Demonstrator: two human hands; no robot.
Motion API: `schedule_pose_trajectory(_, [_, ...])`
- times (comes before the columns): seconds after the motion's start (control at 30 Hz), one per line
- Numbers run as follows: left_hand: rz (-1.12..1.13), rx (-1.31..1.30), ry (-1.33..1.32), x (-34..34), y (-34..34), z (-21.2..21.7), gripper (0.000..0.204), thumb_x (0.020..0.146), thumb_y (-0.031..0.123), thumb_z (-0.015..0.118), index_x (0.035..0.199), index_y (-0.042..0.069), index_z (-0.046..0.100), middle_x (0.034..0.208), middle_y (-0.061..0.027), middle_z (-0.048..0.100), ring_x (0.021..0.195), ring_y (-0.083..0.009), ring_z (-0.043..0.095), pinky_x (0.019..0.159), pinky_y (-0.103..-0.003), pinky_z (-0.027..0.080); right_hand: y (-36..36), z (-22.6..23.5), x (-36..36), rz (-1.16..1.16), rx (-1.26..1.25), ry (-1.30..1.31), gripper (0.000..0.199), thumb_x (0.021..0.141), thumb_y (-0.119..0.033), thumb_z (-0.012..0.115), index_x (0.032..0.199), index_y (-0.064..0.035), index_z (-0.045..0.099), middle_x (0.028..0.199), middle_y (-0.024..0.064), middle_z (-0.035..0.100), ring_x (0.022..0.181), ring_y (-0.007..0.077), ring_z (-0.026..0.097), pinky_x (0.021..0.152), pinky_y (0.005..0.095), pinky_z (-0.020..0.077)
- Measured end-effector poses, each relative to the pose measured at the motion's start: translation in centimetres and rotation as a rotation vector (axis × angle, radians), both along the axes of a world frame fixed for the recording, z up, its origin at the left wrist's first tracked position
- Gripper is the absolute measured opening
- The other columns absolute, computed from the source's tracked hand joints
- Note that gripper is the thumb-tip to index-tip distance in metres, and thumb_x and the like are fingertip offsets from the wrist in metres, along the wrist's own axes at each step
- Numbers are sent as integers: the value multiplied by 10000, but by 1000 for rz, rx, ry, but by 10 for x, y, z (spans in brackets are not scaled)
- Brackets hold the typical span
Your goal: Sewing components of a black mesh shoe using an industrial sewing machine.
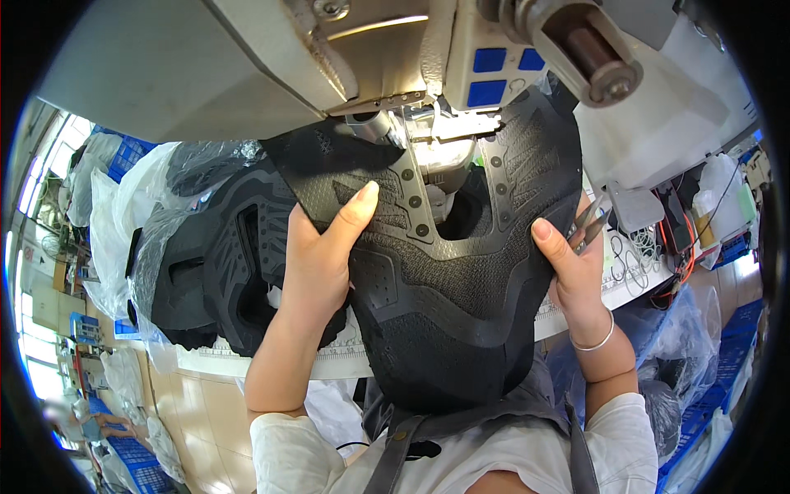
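A black shoe upper [440,288], textured and with rows of eyelets, is spread out in front of me beneath the head of a sewing machine [387,62]. My left hand [322,259] grips its left side, thumb on top and fingers hidden underneath. On the other side my right hand [576,272] pinches the edge with the thumb on top. Metal thread snips [587,224] stick out by the right hand's fingers and look tucked in that hand. The upper's far end lies around the lit needle area [444,140], where the needle itself is hard to make out.
More black shoe uppers [234,263] lie piled on the left, beside clear plastic bags [123,222]. The white tabletop [350,362] has ruler marks along its edge. Cords [638,255] lie at right. A blue crate [732,370] stands lower right. Another person's arm [111,424] shows far left.
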State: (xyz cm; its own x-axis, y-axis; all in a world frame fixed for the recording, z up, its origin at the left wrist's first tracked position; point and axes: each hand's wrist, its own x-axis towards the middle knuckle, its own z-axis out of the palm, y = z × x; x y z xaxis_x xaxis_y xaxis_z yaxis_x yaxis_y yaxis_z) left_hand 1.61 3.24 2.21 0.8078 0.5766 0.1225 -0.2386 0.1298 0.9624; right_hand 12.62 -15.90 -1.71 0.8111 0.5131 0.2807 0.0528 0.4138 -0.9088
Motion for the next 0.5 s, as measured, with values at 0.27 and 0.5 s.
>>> schedule_pose_trajectory(0.27, [-76,51,17,5,10,1,204,838,102,545,997,-25,545,894,-43,597,771,-106,559,713,-249,446,8,5,5,12,65,56,360,796,-99,612,1106,16,470,1002,64,543,904,126,517,808,258,410])
schedule_pose_trajectory(0.5, [-66,-22,-55,19,20,7,245,814,92,566,1028,-21,529,947,-70,590,826,-135,567,734,-260,452,17,9,16,20,50,35,381,795,-140,617,1119,2,474,935,39,561,809,85,531,685,207,433])
